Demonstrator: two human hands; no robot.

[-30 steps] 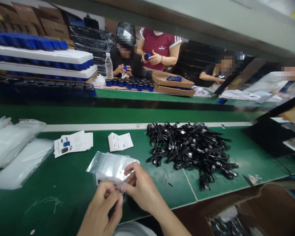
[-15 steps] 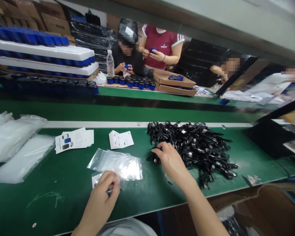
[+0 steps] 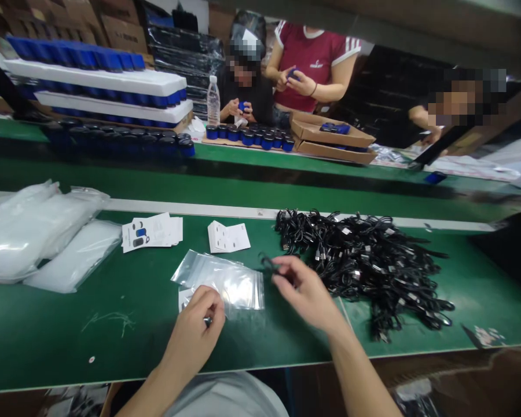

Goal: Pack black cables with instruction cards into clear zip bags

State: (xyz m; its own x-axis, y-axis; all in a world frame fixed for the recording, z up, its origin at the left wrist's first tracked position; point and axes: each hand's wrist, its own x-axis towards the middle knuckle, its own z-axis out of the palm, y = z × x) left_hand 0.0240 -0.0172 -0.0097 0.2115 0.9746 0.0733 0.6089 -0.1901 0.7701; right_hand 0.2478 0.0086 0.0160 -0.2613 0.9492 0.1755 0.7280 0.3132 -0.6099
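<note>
My left hand point(image 3: 194, 327) is closed at the near edge of a clear zip bag point(image 3: 219, 284), with a small metal tip point(image 3: 207, 321) showing between its fingers. A white card point(image 3: 184, 299) lies partly under that bag. My right hand point(image 3: 306, 292) pinches a thin black cable point(image 3: 268, 264) just right of the bag. Beside it lies a heap of black cables with metal connectors point(image 3: 367, 269), which my right hand no longer touches.
Stacked plastic bags point(image 3: 39, 231) and printed cards point(image 3: 150, 231) lie on the green bench point(image 3: 69, 336). Across a green belt point(image 3: 260, 179), co-workers handle blue-capped round containers point(image 3: 247, 137). A cardboard tray point(image 3: 332, 136) stands there.
My right hand has moved left from the cable heap to beside the bag, drawing a cable with it. The view has tilted and shifted slightly.
</note>
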